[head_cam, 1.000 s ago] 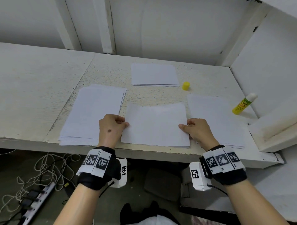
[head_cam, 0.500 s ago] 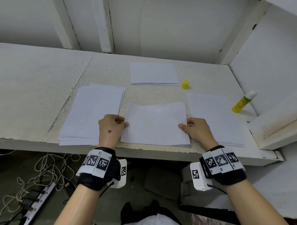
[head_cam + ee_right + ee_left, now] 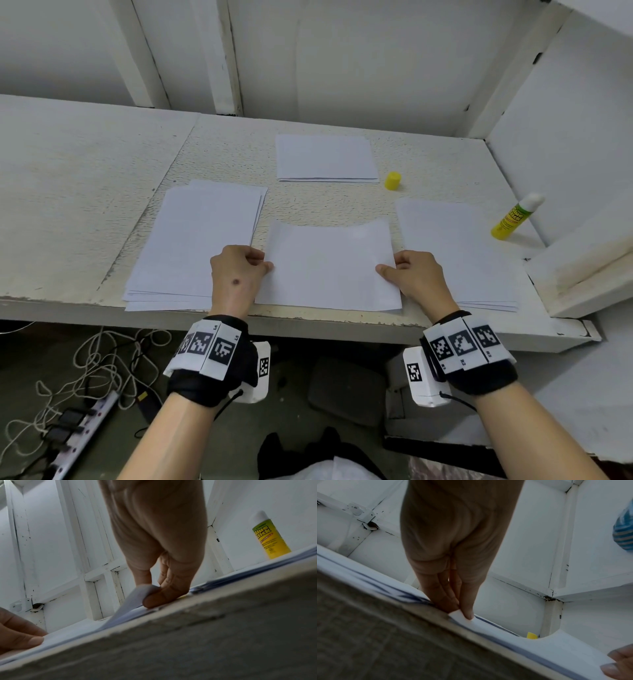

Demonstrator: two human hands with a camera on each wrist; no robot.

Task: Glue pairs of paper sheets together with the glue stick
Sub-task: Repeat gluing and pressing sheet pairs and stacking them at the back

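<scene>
- Here, in the head view, the left hand (image 3: 239,274) and right hand (image 3: 416,279) each pinch a side edge of the middle sheet (image 3: 329,267), which lies on the table (image 3: 85,178) between the left stack (image 3: 195,243) and the right stack (image 3: 459,253). The uncapped glue stick (image 3: 516,216) leans by the right wall, its yellow cap (image 3: 392,180) near the far stack (image 3: 325,157).
- To do this well, I judge both edges should go down evenly, corners matched before pressing.
- In the left wrist view, the thumb (image 3: 467,601) presses on the sheet's edge, fingers curled beneath.
- In the right wrist view, the fingers curl under a lifted edge; the label reads "Glue Stick", and the smaller print is illegible.
</scene>
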